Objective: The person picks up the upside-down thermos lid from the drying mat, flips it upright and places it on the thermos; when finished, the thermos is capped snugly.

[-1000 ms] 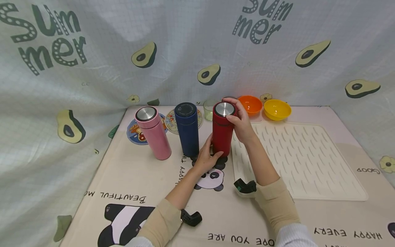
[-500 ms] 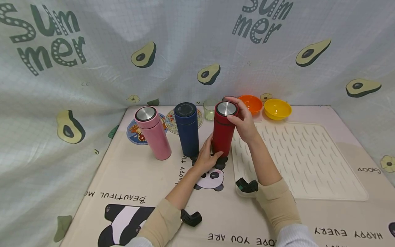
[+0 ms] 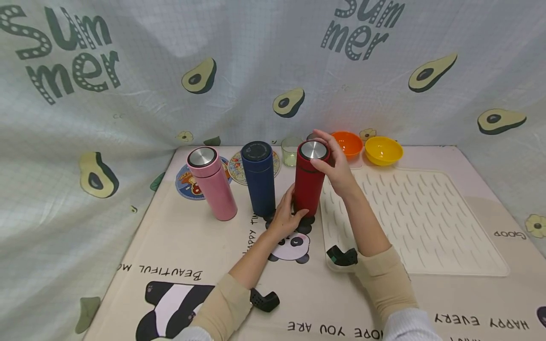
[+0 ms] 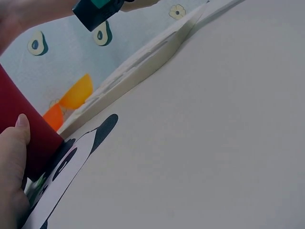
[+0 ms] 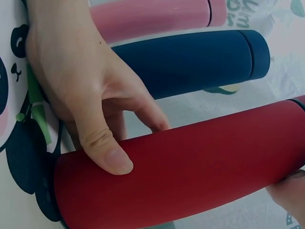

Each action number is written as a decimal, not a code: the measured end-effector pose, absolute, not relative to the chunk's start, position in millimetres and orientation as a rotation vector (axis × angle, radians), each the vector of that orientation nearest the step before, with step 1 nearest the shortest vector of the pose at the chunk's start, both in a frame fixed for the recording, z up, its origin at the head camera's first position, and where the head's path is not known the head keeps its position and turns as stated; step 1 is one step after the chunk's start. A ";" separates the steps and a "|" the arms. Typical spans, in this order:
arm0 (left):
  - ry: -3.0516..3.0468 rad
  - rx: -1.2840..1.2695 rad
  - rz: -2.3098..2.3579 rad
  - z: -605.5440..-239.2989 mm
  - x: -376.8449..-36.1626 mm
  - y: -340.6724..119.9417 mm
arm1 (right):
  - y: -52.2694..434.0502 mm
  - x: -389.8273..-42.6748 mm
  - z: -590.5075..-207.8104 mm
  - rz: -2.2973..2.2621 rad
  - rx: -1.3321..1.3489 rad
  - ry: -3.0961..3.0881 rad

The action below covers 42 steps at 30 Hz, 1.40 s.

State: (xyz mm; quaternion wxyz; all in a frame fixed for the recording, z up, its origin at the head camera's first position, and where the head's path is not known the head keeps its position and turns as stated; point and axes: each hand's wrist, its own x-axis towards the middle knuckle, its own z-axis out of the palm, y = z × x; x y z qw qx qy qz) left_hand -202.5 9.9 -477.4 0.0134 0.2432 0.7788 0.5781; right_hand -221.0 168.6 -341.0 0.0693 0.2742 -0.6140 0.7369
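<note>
avocado-print cloth hangs behind and a panda-print mat covers the bench [image 3: 179, 246], with three flasks standing in a row at the middle of the head view. the red flask [image 3: 308, 182] is upright at frame centre, its long axis vertical, base on the mat beside the ribbed white mat [image 3: 418, 218] and its steel-topped cap [image 3: 313, 150] at the upper end. the left hand [image 3: 285, 219] sits low, just below centre, fingers and thumb curled round the foot of the red flask; the right wrist view shows its thumb [image 5: 107, 152] pressed on the red wall and the other fingers wrapped behind. the right hand [image 3: 337, 168] sits high and to the right of the flask, its fingers [image 3: 326, 139] bent over and round the cap's rim, thumb on the near side, pinching the cap from the right. so the cap lies straight above the left hand and directly inside the right hand's grip, and the right hand is the nearer one to it. the blue flask [image 3: 258, 177] stands just left of the red, apart from it, and the pink flask [image 3: 212, 182] further left. an orange bowl [image 3: 347, 143] and a yellow bowl [image 3: 383, 150] sit at upper right behind the flask, a small glass [image 3: 290, 150] just behind it.
</note>
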 end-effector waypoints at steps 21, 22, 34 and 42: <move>2.447 0.805 1.784 -473.8 -202.2 13.6 | 175.5 -223.2 -323.5 1.933 0.869 -2.127; 2.447 0.804 1.782 -473.6 -202.1 13.5 | 176.0 -222.7 -323.7 1.959 0.887 -2.117; 2.453 0.843 1.818 -477.8 -204.3 10.2 | 171.4 -222.6 -326.1 2.099 0.739 -2.094; 2.410 0.846 1.791 -480.0 -204.1 9.7 | 168.8 -224.3 -334.1 2.335 0.745 -1.929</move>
